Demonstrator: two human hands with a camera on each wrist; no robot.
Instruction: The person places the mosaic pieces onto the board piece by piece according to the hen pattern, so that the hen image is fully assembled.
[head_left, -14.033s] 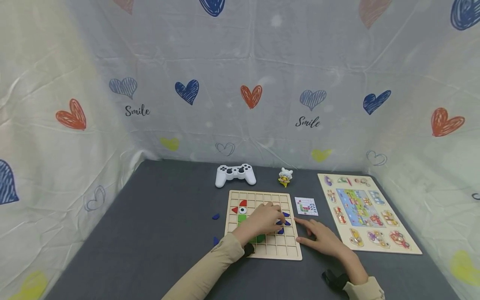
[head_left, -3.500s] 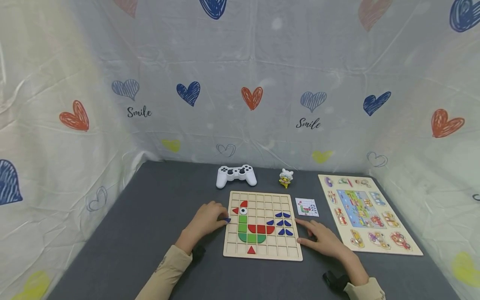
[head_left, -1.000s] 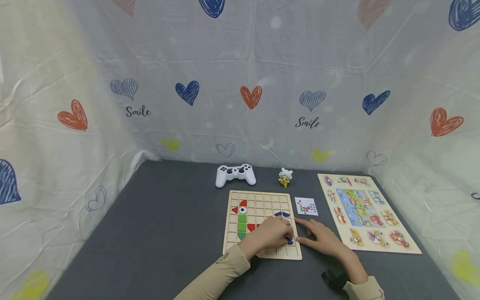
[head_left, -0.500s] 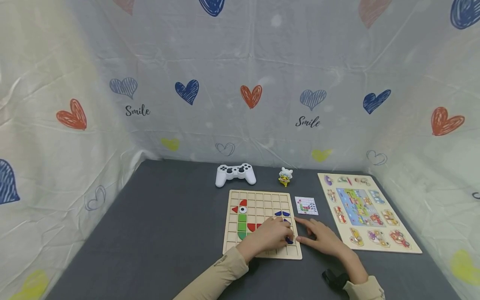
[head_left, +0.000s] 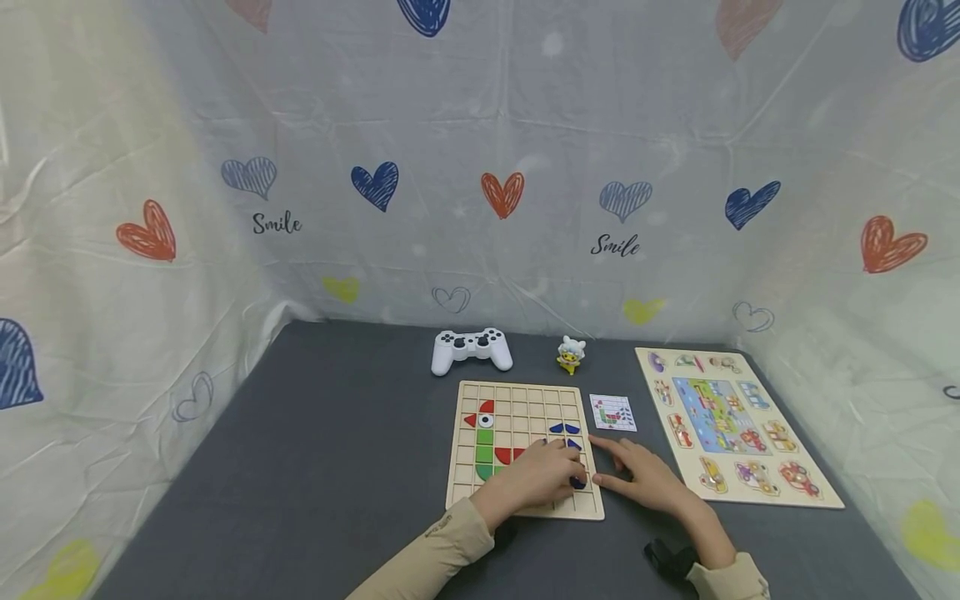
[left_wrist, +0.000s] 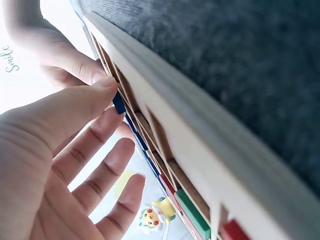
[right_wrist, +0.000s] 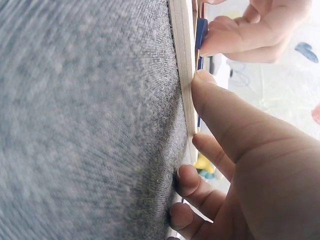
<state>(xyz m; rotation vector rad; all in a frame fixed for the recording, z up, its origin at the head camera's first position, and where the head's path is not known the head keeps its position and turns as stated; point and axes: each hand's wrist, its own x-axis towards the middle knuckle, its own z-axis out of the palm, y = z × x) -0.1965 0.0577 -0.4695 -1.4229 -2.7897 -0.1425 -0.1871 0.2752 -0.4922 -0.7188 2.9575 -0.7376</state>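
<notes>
My left hand [head_left: 534,473] reaches over the lower right of a wooden grid board [head_left: 558,510]. Thumb and forefinger pinch a small blue puzzle piece [left_wrist: 118,102], close over the grid's cells. At the board's right edge lies my right hand [head_left: 643,477], its extended forefinger and its thumb touching the rim. Red and green pieces form a shape on the left: a red beak triangle [head_left: 470,420], an eye tile [head_left: 486,421] and green squares [head_left: 484,444]. More blue pieces [head_left: 564,428] sit at the right, some hidden under my left hand.
Just right of the board lies a small pattern card [head_left: 613,412]. Behind stand a white game controller [head_left: 471,348] and a yellow-and-white figurine [head_left: 571,355]. A large picture puzzle board [head_left: 750,483] lies on the far right. Heart-printed curtains surround the table.
Since 3.5 s ago my left hand has carried a blue piece from the board's left edge to its lower right. Over the last second it has barely shifted. My right hand stays put.
</notes>
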